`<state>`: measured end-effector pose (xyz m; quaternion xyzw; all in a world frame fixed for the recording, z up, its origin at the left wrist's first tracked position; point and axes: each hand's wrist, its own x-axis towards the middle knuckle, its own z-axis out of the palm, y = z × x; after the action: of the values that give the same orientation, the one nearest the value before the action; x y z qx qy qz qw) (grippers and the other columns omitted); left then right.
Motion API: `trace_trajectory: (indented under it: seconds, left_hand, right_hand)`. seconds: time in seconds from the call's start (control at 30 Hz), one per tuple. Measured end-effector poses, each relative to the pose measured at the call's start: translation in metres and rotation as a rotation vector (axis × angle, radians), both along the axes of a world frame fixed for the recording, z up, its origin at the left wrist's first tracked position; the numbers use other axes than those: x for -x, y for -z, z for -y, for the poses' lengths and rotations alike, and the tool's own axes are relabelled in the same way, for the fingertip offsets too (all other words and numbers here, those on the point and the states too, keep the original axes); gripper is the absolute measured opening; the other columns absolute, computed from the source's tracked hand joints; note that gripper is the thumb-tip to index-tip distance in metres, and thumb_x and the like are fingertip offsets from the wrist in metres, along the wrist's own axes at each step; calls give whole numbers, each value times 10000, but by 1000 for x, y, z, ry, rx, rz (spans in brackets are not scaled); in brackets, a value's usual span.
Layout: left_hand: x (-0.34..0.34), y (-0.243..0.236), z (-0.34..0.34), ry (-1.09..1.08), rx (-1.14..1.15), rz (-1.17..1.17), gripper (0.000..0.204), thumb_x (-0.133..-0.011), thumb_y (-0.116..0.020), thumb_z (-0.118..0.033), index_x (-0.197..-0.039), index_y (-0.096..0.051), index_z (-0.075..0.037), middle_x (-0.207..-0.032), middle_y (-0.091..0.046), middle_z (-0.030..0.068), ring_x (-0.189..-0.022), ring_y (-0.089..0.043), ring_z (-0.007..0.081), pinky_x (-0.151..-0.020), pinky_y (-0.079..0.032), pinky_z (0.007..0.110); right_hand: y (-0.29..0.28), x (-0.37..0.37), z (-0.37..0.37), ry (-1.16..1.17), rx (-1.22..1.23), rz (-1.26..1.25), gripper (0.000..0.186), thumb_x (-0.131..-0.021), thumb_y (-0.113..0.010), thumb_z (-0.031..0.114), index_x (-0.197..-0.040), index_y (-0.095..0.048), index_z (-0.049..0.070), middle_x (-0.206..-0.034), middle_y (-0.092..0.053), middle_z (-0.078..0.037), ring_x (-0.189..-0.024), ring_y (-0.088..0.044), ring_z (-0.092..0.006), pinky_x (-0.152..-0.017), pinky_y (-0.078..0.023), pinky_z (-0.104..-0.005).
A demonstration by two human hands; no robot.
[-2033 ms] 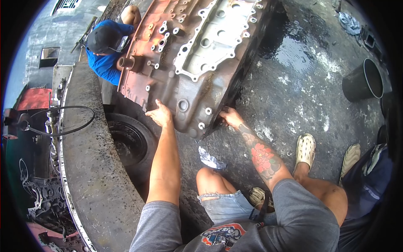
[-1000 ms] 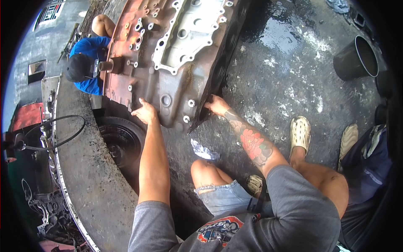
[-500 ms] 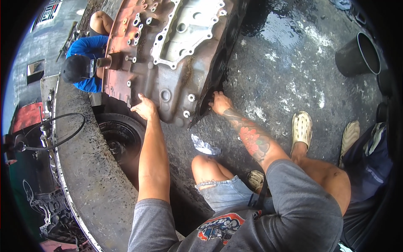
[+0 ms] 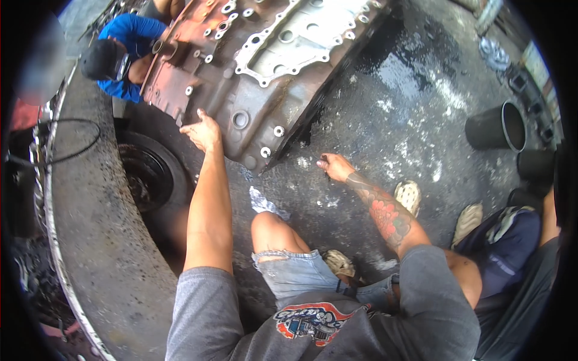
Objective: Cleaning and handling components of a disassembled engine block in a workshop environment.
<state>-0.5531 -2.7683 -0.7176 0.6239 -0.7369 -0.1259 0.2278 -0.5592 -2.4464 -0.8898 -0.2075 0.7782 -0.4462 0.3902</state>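
A large rusty engine block [image 4: 205, 90] with a pale machined cover area [image 4: 286, 45] lies tilted across the upper middle. My left hand [image 4: 205, 133] rests against its near left edge, fingers spread, thumb out to the side. Off the block's near right corner, my right hand [image 4: 337, 166] hovers over the floor, fingers curled in and apart from the metal. Nothing shows in it. At the block's far left side crouches a person in a blue shirt [image 4: 129, 27] and dark cap, their hand near a pipe stub [image 4: 161, 48].
A tyre on a wheel [image 4: 174, 174] lies left of my knee beside a curved, dirty ledge [image 4: 120, 259]. Right stands a black bucket [image 4: 490, 129]. Dark liquid [image 4: 403, 60] wets the floor beyond the block. Another person's dark-clothed leg [image 4: 512, 246] is at my right.
My right hand has come off the block's edge and moved right. The block has tilted in view, its near end shifted. My left hand stays at its edge.
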Motion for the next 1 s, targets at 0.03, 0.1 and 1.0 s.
trace_trajectory:
  seconds: [0.03, 0.1, 1.0]
  left_hand:
    - [-1, 0, -1, 1, -9, -8, 929, -852, -530, -484, -1352, -115, 180, -1277, -442, 322, -1174, -480, 391, -982, -385, 423]
    - [-4, -2, -1, -31, 12, -40, 925, -845, -544, -480, -1348, -126, 175, -1260, -455, 329, -1168, -486, 397, -985, -383, 420]
    - [-15, -2, 0, -5, 55, -162, 775, -874, -523, -428, -1353, -225, 104, -1299, -445, 230, -1212, -422, 338, -996, -364, 435]
  right_hand:
    - [-8, 1, -6, -41, -27, -106, 380, -890, -564, 348, -1075, -592, 17, -920, -649, -209, -904, -623, -358, -772, -463, -431]
    - [-22, 3, -18, -107, -60, -90, 373, -889, -571, 339, -1086, -589, 23, -885, -655, -191, -862, -635, -335, -759, -469, -420]
    - [-63, -29, -119, -343, -379, 325, 458, -868, -638, 268, -1169, -530, -60, -744, -683, -42, -644, -556, -114, -572, -430, -276]
